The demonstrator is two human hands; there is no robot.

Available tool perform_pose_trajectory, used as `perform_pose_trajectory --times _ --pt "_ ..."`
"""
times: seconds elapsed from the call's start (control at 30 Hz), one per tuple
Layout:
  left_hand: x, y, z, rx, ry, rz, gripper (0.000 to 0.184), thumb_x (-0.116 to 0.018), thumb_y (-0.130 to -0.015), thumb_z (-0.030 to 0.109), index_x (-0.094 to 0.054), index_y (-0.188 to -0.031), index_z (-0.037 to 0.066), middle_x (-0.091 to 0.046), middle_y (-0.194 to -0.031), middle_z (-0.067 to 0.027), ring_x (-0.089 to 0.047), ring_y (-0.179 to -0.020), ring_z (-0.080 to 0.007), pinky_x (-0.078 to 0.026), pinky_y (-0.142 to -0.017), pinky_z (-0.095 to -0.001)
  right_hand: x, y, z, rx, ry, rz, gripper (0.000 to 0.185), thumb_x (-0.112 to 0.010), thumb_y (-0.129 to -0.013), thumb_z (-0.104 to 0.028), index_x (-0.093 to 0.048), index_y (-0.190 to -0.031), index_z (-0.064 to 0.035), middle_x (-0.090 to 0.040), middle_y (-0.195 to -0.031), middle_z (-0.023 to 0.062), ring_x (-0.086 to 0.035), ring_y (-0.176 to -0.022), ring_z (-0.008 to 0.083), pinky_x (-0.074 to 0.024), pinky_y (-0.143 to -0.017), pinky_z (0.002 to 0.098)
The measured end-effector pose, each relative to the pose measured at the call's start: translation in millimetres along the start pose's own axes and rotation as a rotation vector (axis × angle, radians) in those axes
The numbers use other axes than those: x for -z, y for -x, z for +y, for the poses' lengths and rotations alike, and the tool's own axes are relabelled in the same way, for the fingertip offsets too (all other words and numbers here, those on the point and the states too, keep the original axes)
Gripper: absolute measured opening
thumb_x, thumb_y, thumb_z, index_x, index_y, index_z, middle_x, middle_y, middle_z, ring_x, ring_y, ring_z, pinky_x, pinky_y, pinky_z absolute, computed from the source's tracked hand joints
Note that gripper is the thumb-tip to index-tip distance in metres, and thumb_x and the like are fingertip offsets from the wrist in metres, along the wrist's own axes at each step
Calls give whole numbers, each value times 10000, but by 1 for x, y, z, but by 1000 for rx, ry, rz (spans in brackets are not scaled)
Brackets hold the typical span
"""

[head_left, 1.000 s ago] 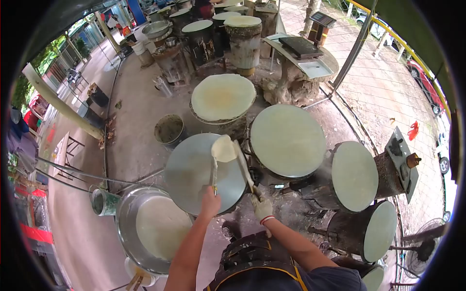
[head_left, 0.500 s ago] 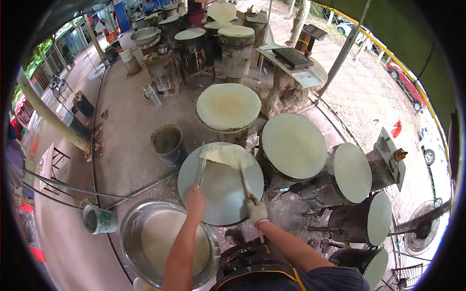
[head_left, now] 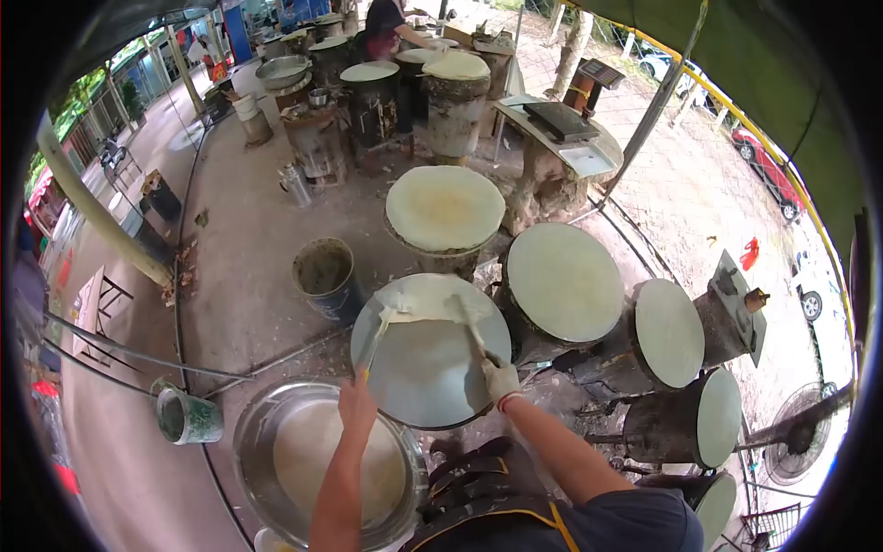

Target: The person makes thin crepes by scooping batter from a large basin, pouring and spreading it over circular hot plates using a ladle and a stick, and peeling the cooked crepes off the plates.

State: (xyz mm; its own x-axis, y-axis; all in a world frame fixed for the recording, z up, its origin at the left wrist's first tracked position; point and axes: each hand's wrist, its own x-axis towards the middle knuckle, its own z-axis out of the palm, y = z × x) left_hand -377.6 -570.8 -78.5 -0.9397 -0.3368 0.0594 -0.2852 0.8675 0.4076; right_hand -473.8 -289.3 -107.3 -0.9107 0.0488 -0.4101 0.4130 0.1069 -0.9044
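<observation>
In front of me is a round grey griddle (head_left: 430, 368) with a pale, thin sheet of batter or pancake (head_left: 428, 296) across its far part. My bare left hand (head_left: 357, 405) is closed around the handle of a long, flat scraper (head_left: 375, 342), whose tip touches the sheet's left side. On my right hand (head_left: 501, 379) is a pale glove; its fingers wrap a long wooden stick-like spatula (head_left: 471, 326) that reaches the sheet's right side. Below my left hand, a wide metal basin (head_left: 260, 409) holds creamy batter (head_left: 322, 446).
Several pale-topped round griddles (head_left: 566, 281) on drum stoves curve around to my right and ahead. A dark bucket (head_left: 324, 276) stands beyond my griddle, a green bucket (head_left: 189, 414) at left. A person (head_left: 384, 28) leans over a far griddle. A pole (head_left: 658, 101) rises at right.
Both tools have shifted toward the griddle's far edge, and the sheet, crumpled up before, now lies flatter there. My right hand moved up slightly. The far person has leaned into view.
</observation>
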Motion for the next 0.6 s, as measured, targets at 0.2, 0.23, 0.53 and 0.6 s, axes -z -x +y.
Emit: perform_pose_trajectory --times 0.2,0.23,0.53,0.6 --pt "5 21 -9 79 35 -29 569 -559 -752 -12 -465 -1282 171 -433 -956 -161 -538 -846 -343 -450 -738 -431 -21 -29 0 -25 282 -331 344 -542 -864 -231 -592 -1160 -63 -653 -889 64 -592 -802 119 -462 -694 288" --pt "7 27 -14 110 29 -25 566 -559 -750 -17 -475 -1276 176 -434 -956 -151 -541 -835 -339 -451 -736 -431 -12 -31 -6 -164 152 -417 368 -554 -856 -276 -593 -1157 -67 -659 -912 84 -602 -840 137 -466 -735 315" --pt "34 62 -17 201 -74 327 463 -552 -734 -29 -549 -1159 155 -486 -943 -87 -556 -780 -289 -451 -663 -415 -21 -18 -39 121 591 -486 384 -538 -872 -318 -592 -1157 -66 -638 -796 103 -576 -663 174 -470 -655 269" --pt "43 61 -17 202 -80 485 423 -563 -737 -31 -565 -1129 128 -490 -939 -87 -551 -785 -286 -448 -666 -408 10 -15 -50 85 502 -598 383 -541 -873 -318 -593 -1155 -64 -634 -786 80 -571 -637 171 -473 -619 278"
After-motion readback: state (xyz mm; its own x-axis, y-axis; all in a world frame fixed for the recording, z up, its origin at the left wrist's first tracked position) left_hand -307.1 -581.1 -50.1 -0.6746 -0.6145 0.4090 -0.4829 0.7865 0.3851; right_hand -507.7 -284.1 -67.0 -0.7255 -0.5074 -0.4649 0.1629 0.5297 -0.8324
